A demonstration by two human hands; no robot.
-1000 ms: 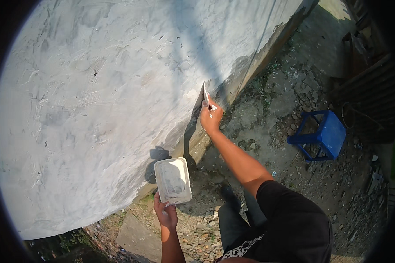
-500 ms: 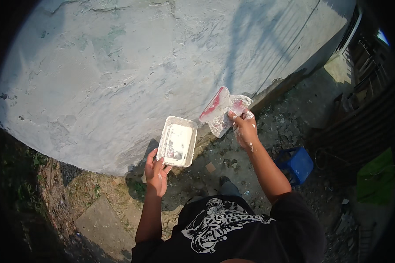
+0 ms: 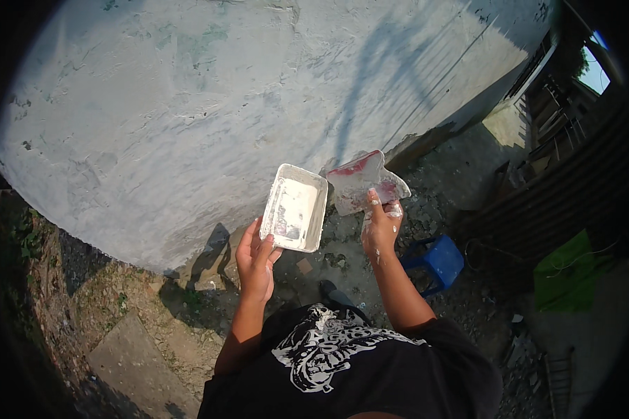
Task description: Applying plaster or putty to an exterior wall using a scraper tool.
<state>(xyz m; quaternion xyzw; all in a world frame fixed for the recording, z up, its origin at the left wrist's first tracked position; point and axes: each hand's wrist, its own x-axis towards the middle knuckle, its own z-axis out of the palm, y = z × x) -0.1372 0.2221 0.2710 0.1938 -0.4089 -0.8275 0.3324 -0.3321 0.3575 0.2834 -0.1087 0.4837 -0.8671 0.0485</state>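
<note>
In my left hand (image 3: pixel 257 262) is a shallow rectangular plastic tub (image 3: pixel 319 223), its rim and inside smeared with white paste. My thumb lies over its near edge, with the fingers beneath. Just right of the tub, my right hand (image 3: pixel 383 227) pinches a flat, irregular piece with pointed corners (image 3: pixel 362 183); it is reddish pink and mostly coated in white paste. Its exact kind I cannot make out. White smears mark the fingers and wrist of that hand. The piece is close to the tub's upper right side; whether they touch I cannot tell.
A rough whitish plastered wall (image 3: pixel 189 126) with streaks and shadows rises ahead. At right stand a blue plastic stool (image 3: pixel 444 262), a green sheet (image 3: pixel 566 276) and dark corrugated panels (image 3: pixel 514 209). Rubble and a flat slab (image 3: pixel 136 356) lie on the ground.
My hands have come closer together. The pasty piece has tilted and moved down toward the tub, while the tub has shifted up and right. The whole view has shifted slightly.
</note>
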